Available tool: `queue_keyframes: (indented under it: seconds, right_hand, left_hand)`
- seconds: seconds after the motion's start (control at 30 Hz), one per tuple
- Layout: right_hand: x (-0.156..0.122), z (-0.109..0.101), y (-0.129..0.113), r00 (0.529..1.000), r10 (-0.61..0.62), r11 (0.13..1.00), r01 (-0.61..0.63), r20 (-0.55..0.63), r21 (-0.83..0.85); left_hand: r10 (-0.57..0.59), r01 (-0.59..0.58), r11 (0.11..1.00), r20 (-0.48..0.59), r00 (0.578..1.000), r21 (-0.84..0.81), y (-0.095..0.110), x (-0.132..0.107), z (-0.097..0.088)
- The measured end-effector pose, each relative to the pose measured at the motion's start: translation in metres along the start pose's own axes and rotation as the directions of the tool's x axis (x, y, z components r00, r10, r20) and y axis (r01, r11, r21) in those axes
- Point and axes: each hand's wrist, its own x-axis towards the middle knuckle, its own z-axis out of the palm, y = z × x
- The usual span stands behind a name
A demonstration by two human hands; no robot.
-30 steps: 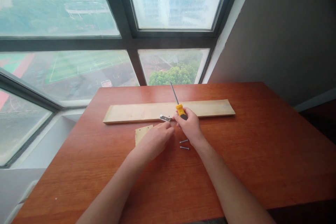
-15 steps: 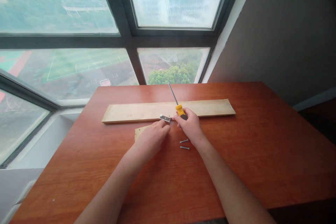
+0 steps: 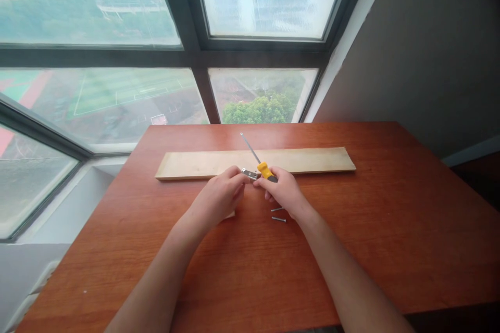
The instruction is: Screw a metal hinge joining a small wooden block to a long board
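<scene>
My left hand [image 3: 223, 190] is closed, its fingertips pinching a small metal plate with holes [image 3: 249, 173]; whether it is a hinge or a bracket I cannot tell. My right hand [image 3: 288, 190] is wrapped round a screwdriver [image 3: 265, 170] with a yellow and black handle. The shaft points up and to the far left. Right fingertips touch or nearly touch the plate's right end. Just beyond both hands lies a long pale wooden board [image 3: 195, 163]. Beneath my left hand only a corner of a small wooden piece [image 3: 230, 215] shows.
Two screws [image 3: 278, 219] lie on the reddish-brown table [image 3: 242, 270] beside my right wrist, one partly covered. Behind the table's far edge stand dark-framed windows [image 3: 195, 57]. A grey wall [image 3: 410, 62] rises on the right.
My left hand has lifted a little and turned, bringing the metal plate closer to my right fingers. The screwdriver tilts further left. More of the small wooden piece is covered. The view has shifted slightly.
</scene>
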Motion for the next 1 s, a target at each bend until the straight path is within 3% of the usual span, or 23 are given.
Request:
queue_keyframes:
  seconds: [0.17, 0.3, 0.67, 1.0]
  right_hand:
    - [0.002, -0.001, 0.002, 0.999, -0.037, 0.999, 0.038, -0.032, 0.013]
    - [0.003, -0.001, 0.002, 0.997, -0.066, 0.998, 0.067, -0.043, 0.015]
    - [0.006, 0.001, 0.006, 0.993, -0.097, 0.995, 0.098, -0.060, 0.013]
    - [0.005, 0.002, 0.004, 0.993, -0.108, 0.994, 0.108, -0.054, -0.002]
  left_hand:
    - [0.013, -0.039, 0.992, -0.211, 0.977, -0.122, -0.004, 0.003, 0.005]
    - [-0.058, -0.011, 0.979, -0.329, 0.943, -0.204, -0.003, 0.009, 0.013]
    - [-0.120, 0.077, 0.986, -0.311, 0.943, -0.148, -0.001, 0.022, 0.031]
    - [-0.098, 0.061, 0.990, -0.315, 0.944, -0.124, -0.004, 0.028, 0.035]
